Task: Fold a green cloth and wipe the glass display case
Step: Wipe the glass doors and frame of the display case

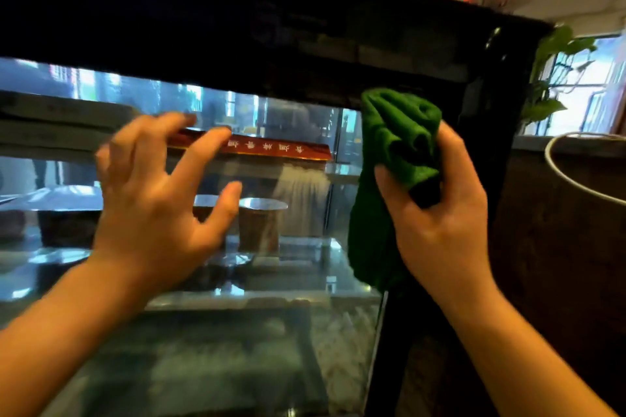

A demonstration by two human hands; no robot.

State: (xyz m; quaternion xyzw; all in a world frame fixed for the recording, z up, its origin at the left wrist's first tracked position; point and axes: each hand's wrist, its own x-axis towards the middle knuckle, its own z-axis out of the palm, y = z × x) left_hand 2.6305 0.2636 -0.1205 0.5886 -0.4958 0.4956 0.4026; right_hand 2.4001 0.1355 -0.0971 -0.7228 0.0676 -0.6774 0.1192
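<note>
The case (210, 332) fills the view with its dark frame, and both hands are raised in front of its glass near the right edge, seemingly so the cloth can be folded before wiping. The left hand (159, 210) is spread, fingers loose, gripping nothing. The right hand (440, 223) clutches the cloth (396, 152), a deep green, bunched wad with one end hanging down, not yet neatly folded.
</note>
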